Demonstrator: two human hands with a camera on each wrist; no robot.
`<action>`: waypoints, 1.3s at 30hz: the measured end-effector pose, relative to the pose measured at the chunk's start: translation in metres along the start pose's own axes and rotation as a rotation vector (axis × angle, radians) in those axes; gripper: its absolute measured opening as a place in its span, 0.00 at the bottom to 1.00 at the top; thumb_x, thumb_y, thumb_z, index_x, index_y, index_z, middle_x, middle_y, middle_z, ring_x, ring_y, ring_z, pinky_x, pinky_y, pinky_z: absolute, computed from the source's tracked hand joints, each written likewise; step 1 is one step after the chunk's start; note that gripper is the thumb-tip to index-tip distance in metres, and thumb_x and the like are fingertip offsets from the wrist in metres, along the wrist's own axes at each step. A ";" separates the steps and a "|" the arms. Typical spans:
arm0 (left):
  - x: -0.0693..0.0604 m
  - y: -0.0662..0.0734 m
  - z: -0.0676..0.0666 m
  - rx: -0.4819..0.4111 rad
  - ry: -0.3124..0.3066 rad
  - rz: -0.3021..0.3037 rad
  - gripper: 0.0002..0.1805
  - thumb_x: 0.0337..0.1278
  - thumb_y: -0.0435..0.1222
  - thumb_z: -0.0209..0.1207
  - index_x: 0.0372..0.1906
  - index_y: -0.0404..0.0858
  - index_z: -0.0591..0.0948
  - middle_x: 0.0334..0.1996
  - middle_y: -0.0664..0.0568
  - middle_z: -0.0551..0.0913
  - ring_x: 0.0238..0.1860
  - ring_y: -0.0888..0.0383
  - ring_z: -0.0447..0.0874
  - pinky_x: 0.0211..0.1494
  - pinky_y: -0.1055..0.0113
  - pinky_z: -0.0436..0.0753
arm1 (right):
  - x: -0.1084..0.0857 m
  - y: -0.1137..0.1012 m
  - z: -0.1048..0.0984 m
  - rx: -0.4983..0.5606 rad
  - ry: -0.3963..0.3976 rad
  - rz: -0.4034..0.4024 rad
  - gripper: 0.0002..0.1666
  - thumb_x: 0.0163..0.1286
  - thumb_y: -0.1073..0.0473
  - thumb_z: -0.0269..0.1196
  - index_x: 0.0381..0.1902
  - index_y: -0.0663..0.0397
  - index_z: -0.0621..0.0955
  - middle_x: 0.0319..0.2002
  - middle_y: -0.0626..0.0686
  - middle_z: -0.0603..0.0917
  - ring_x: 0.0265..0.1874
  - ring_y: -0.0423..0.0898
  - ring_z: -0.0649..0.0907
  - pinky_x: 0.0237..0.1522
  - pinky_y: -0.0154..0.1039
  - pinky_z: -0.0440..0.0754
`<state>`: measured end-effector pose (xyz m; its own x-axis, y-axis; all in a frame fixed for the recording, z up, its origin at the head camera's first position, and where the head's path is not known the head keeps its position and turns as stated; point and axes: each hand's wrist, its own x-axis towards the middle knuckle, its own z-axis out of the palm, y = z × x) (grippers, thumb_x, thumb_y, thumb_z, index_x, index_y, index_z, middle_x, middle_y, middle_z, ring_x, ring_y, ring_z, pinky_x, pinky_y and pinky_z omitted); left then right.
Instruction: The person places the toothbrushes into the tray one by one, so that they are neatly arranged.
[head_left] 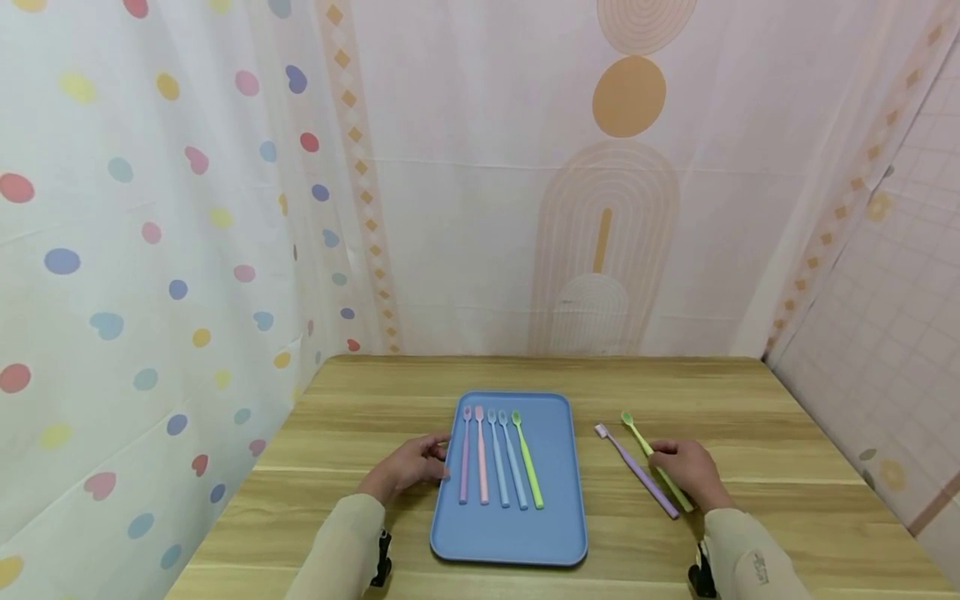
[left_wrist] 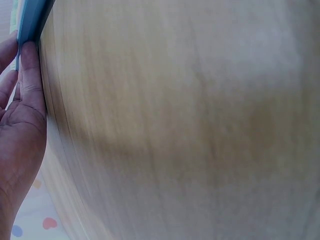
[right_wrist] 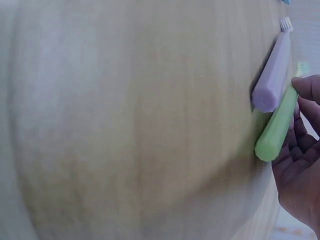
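A blue tray (head_left: 558, 533) lies on the wooden table, with my left hand (head_left: 408, 467) at its left edge. In the left wrist view, the thumb and fingers (left_wrist: 31, 75) hold the rim. Several toothbrushes lie side by side on the tray: a purple one (head_left: 464, 467), a pink one (head_left: 482, 467), two light blue ones and a green one (head_left: 529, 467). Right of the tray, my right hand (head_left: 688, 471) pinches another green toothbrush (right_wrist: 279, 122) by its handle. Next to it a second purple toothbrush (right_wrist: 272, 75) lies on the table, its bristles turned sideways.
The wooden table (head_left: 360, 392) extends around the tray on all sides. Patterned curtains (head_left: 465, 250) hang behind the table and along the left. A pale gridded surface (head_left: 885, 350) borders the right side.
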<state>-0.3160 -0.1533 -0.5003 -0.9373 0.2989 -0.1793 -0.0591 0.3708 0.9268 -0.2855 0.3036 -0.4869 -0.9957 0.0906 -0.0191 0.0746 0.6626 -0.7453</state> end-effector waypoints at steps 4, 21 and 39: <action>-0.001 0.000 0.000 -0.004 0.001 0.001 0.37 0.52 0.22 0.63 0.70 0.30 0.69 0.43 0.42 0.74 0.40 0.51 0.74 0.42 0.63 0.79 | 0.002 0.000 0.000 0.050 -0.003 0.026 0.20 0.68 0.60 0.61 0.53 0.69 0.83 0.49 0.65 0.84 0.44 0.55 0.81 0.40 0.45 0.79; 0.001 -0.002 0.001 -0.003 0.010 -0.014 0.37 0.51 0.23 0.63 0.70 0.31 0.69 0.43 0.44 0.74 0.40 0.52 0.75 0.43 0.64 0.79 | 0.007 -0.011 0.000 0.132 0.045 0.073 0.24 0.71 0.57 0.58 0.59 0.69 0.78 0.54 0.68 0.79 0.46 0.56 0.79 0.37 0.40 0.78; 0.002 -0.004 0.000 0.007 0.016 0.002 0.36 0.52 0.23 0.63 0.70 0.31 0.69 0.43 0.43 0.74 0.40 0.52 0.73 0.42 0.63 0.77 | 0.009 -0.040 0.018 0.231 0.133 0.063 0.21 0.66 0.58 0.59 0.50 0.71 0.80 0.44 0.63 0.82 0.40 0.52 0.77 0.35 0.36 0.74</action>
<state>-0.3176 -0.1536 -0.5043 -0.9428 0.2857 -0.1719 -0.0545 0.3763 0.9249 -0.2980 0.2651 -0.4693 -0.9724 0.2331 0.0065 0.1060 0.4666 -0.8781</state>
